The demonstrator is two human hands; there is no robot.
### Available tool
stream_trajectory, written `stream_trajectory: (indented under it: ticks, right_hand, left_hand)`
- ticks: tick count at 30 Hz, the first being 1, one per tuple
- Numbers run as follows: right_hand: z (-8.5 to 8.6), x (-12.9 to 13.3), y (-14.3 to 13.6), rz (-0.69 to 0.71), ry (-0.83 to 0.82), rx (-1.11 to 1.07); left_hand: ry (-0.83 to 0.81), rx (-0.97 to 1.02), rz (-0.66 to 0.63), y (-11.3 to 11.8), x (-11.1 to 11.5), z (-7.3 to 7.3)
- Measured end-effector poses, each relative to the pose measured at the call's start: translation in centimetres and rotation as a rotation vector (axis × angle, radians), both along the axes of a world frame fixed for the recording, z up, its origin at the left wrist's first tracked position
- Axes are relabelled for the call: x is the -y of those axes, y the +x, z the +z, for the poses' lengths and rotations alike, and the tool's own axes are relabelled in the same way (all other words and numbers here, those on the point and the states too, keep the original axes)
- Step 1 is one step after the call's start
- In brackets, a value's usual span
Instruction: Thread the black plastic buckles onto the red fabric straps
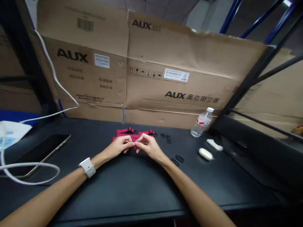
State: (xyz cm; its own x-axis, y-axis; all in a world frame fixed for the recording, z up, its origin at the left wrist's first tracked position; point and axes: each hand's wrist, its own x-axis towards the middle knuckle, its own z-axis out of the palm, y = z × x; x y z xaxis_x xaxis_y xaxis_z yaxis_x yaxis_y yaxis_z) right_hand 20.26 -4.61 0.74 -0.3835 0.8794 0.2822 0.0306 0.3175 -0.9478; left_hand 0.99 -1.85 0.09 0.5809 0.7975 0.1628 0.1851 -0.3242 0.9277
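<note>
Red straps with black buckles (129, 130) lie at the middle of the black table, just beyond both hands. My left hand (121, 145), below a white watch band (87, 167), pinches at the red strap material with thumb and forefinger. Meeting it fingertip to fingertip, my right hand (147, 145) is closed in a pinch on the same red material. The fingers cover most of what they hold. Small black buckle pieces (168, 139) lie right of the straps, and two black rings (179, 158) rest nearer, beside my right forearm.
A plastic bottle (202, 122) stands at the back right, near a white oval object (205, 154) and another white piece (214, 144). On the left lie a large phone (42, 153), a white cable (55, 74) and paper (14, 134). Cardboard (146, 85) walls the table's back.
</note>
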Motion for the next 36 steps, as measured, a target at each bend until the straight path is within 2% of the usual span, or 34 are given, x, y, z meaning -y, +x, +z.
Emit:
stream_trajectory:
  ticks: [4, 11, 14, 18, 21, 26, 28, 31, 36]
  right_hand:
    - [0.2, 0.1, 0.4, 0.080, -0.001, 0.060]
    - [1.0, 0.9, 0.3, 0.082, 0.158, 0.339]
    - [1.4, 1.0, 0.3, 0.057, 0.220, 0.370]
    - [2.4, 1.0, 0.9, 0.002, 0.394, 0.402]
    - [2.9, 1.1, 1.3, 0.041, 0.489, 0.451]
    - [2.4, 1.1, 1.0, 0.046, 0.567, 0.478]
    - [2.1, 0.9, 0.9, 0.017, 0.585, 0.481]
    - [1.9, 0.7, 1.0, -0.063, 0.591, 0.478]
    - [2.1, 0.6, 1.1, -0.121, 0.559, 0.447]
  left_hand:
    - [0.001, -0.029, -0.008, -0.1, 0.1, 0.1]
    - [0.081, -0.178, -0.055, -0.2, 0.4, 0.2]
    - [0.076, -0.154, -0.058, 0.0, 0.4, 0.3]
    - [0.076, -0.081, -0.019, 0.2, 0.3, 0.7]
    - [0.045, -0.052, -0.053, 0.3, 0.3, 0.8]
    - [-0.056, -0.028, -0.115, 0.1, 0.2, 0.7]
    - [-0.053, 0.023, -0.064, 0.0, 0.1, 0.7]
    - [0.036, 0.094, 0.067, -0.3, 0.0, 1.0]
    - [0.150, -0.057, 0.057, -0.7, 0.1, 1.9]
